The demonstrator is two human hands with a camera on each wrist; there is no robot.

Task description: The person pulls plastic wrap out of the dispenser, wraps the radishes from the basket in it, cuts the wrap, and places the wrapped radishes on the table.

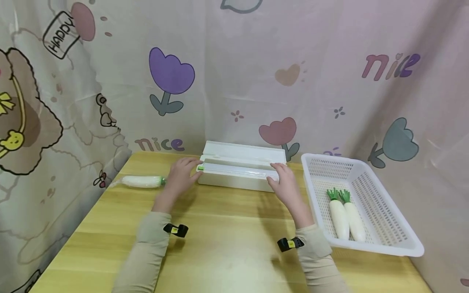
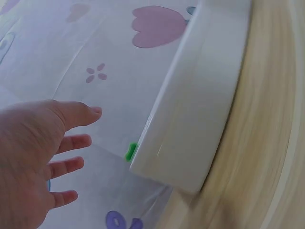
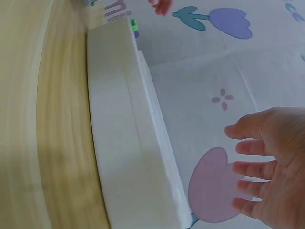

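Observation:
A white cling film dispenser (image 1: 234,182) stands at the back of the table with its lid (image 1: 245,151) raised. Clear film (image 1: 238,169) lies along its top, and a green slider (image 1: 200,167) sits at the left end. My left hand (image 1: 180,178) is beside that end, fingers spread and a gap between them and the box in the left wrist view. Over at the right end is my right hand (image 1: 285,184), its fingers (image 3: 255,169) extended and apart from the dispenser (image 3: 128,129). Neither hand holds anything.
A wrapped white radish (image 1: 142,181) lies on the wooden table (image 1: 220,244), left of my left hand. To the right stands a white plastic basket (image 1: 393,248) with two white radishes (image 1: 347,219) in it. A printed curtain (image 1: 227,73) hangs close behind the dispenser.

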